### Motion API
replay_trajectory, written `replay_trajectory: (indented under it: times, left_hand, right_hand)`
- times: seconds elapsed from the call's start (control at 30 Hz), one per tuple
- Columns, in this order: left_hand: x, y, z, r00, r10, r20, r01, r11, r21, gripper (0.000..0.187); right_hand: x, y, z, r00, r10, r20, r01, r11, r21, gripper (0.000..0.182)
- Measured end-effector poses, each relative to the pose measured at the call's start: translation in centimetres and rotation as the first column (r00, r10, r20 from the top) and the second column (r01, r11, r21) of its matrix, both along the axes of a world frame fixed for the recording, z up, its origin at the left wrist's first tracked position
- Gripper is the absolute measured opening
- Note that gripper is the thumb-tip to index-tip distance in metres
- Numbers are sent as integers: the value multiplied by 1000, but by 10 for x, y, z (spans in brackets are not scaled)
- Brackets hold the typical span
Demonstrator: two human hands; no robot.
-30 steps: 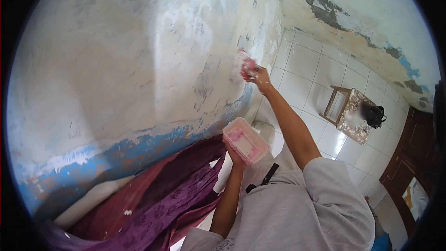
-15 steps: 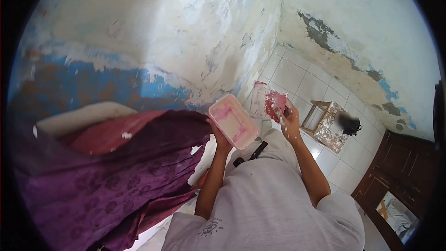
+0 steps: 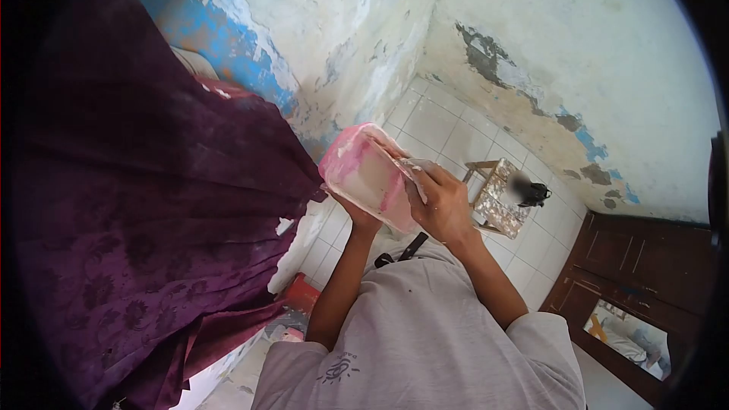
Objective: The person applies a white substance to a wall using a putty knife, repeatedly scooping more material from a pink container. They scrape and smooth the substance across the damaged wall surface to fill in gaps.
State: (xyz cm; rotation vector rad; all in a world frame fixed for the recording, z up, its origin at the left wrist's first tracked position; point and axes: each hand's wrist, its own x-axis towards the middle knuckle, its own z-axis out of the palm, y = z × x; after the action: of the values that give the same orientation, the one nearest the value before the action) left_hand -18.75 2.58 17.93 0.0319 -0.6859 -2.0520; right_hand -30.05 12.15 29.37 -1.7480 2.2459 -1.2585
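While the left hand (image 3: 355, 215) cups the pink-smeared rectangular plastic tub (image 3: 366, 175) from beneath, fingers curled shut on its underside, the right hand (image 3: 440, 201) lies over the tub's rim at its 4 o'clock edge, closed on something whitish that I cannot make out. The tub sits tilted near frame centre, with the dark purple patterned cloth (image 3: 144, 205) at its 9 o'clock and the small paint-spattered wooden stool (image 3: 497, 197) at its 3 o'clock on the white tiled floor (image 3: 433, 125).

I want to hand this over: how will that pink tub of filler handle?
The pink tub looks like thin plastic, so probably light and slightly flexible. White smears coat it, so likely slippery. The left hand supports it underneath while the right hand reaches inside; tilted, it may spill.
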Motion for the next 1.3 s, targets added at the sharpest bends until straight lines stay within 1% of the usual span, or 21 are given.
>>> replay_trajectory:
  times: [0.03, 0.07, 0.13, 0.2, 0.37, 0.43, 0.47, 0.5, 0.6, 0.73, 0.8, 0.9, 0.97, 1.03, 1.1, 1.17, 1.23, 1.3]
  left_hand:
    - [0, 6, -1, 1000, -26, -13, 27, 999, 21, 79]
    - [4, 10, -4, 997, -26, 74, 20, 997, 77, 87]
    - [10, 20, -9, 996, -84, 32, 76, 976, 205, 93]
    - [19, 24, -22, 959, -165, -229, 234, 919, 316, 92]
    - [35, 20, -39, 975, -208, -81, 223, 875, 431, 72]
    - [23, 18, -23, 958, -246, -145, 285, 855, 433, 67]
    - [13, 18, -11, 933, -273, -233, 348, 844, 408, 66]
    - [0, 18, 9, 899, -299, -319, 410, 832, 375, 66]
    - [-30, 18, 47, 829, -402, -388, 508, 831, 225, 53]
    - [-59, 32, 54, 894, -337, -295, 421, 856, 300, 53]
    - [-74, 36, 54, 939, -282, -199, 333, 892, 306, 51]
    - [-96, 36, 59, 944, -259, -202, 306, 917, 256, 48]
    - [-104, 34, 46, 964, -231, -129, 258, 931, 258, 57]
    - [-111, 29, 32, 977, -202, -69, 212, 955, 209, 61]
    - [-121, 26, 27, 985, -171, -25, 173, 978, 116, 57]
    - [-131, 26, 29, 980, -198, -14, 189, 913, 360, 53]
    - [-143, 28, 39, 962, -262, -80, 269, 847, 459, 50]
    - [-154, 29, 45, 944, -305, -128, 327, 805, 495, 50]
  right_hand:
    - [4, 4, -1, 999, -20, -35, 20, 1000, 2, 29]
    - [9, 7, -1, 999, -18, -47, 20, 999, 31, 29]
    - [14, 17, 7, 998, -5, -61, 10, 997, 78, 29]
    - [17, 22, 9, 999, 2, -52, 2, 998, 69, 30]
    - [21, 31, 11, 999, 39, -22, -39, 999, 2, 31]
    - [16, 35, 15, 998, 69, -1, -69, 998, -3, 30]
    - [12, 38, 19, 997, 80, 8, -80, 997, 4, 29]
    - [8, 40, 23, 996, 91, 15, -91, 996, 10, 28]
    - [-13, 44, 30, 995, 82, 58, -82, 997, 9, 28]
    - [-42, 54, 38, 991, 79, 109, -82, 996, 29, 30]
    - [-54, 57, 35, 988, 55, 145, -58, 998, 20, 32]
    - [-72, 57, 32, 979, 28, 201, -37, 998, 40, 35]
    - [-85, 58, 30, 972, 33, 234, -46, 998, 50, 36]
    - [-98, 56, 29, 964, 56, 260, -69, 997, 41, 37]
    - [-107, 55, 25, 962, 65, 266, -70, 997, 12, 36]
    - [-117, 56, 25, 960, 70, 270, -75, 997, 7, 35]
    - [-127, 59, 29, 960, 73, 271, -84, 996, 28, 35]
    - [-139, 59, 28, 960, 76, 271, -67, 997, -40, 37]
